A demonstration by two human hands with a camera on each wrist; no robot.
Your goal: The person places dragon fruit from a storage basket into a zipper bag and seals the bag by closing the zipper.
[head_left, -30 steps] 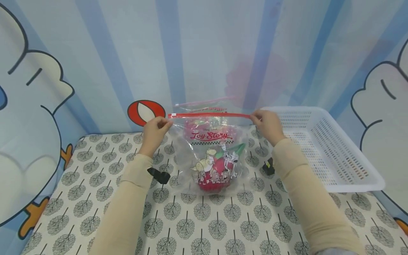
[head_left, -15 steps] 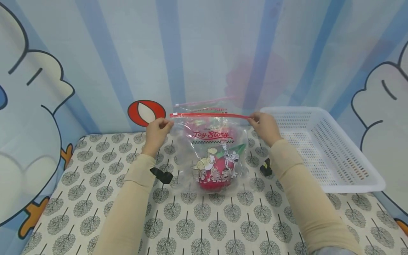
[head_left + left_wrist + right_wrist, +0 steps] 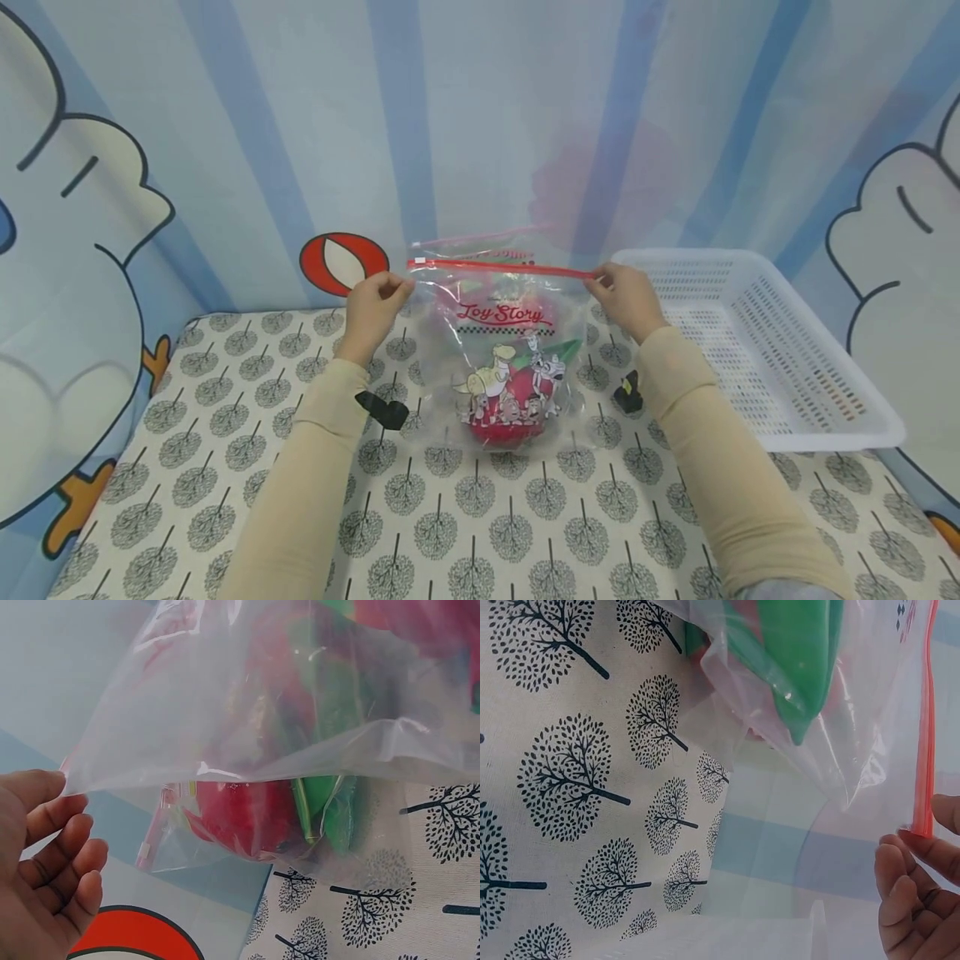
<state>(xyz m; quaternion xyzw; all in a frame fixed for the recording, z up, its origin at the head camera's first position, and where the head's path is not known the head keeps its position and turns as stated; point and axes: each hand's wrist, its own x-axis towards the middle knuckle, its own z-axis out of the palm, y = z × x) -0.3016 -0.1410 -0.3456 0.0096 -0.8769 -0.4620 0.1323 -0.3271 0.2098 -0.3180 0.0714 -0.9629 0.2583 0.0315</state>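
A clear zip bag (image 3: 450, 375) with a red zip strip and a printed "Toy Story" picture stands upright between my hands. Inside it, low down, sits a red thing with green leaf-like parts (image 3: 802, 682). My left hand (image 3: 372, 312) pinches the bag's upper left corner between thumb and forefinger, just under the white slider (image 3: 420, 261). The other end of the red zip strip (image 3: 924, 742) is pinched by my right hand (image 3: 628, 298). Close behind stands a second clear bag (image 3: 184, 859) with a pink zip, holding another red and green thing (image 3: 251, 817), partly hidden by the front bag.
At the right, a white perforated basket (image 3: 832, 354) stands beside my right forearm. The tree-print cloth (image 3: 472, 533) covers the table. A curtain with blue stripes and cartoon figures (image 3: 480, 108) hangs directly behind the bags.
My left hand has shifted slightly right with its corner of the bag, and the zip strip's left end now sits a little higher. The right hand has hardly moved.
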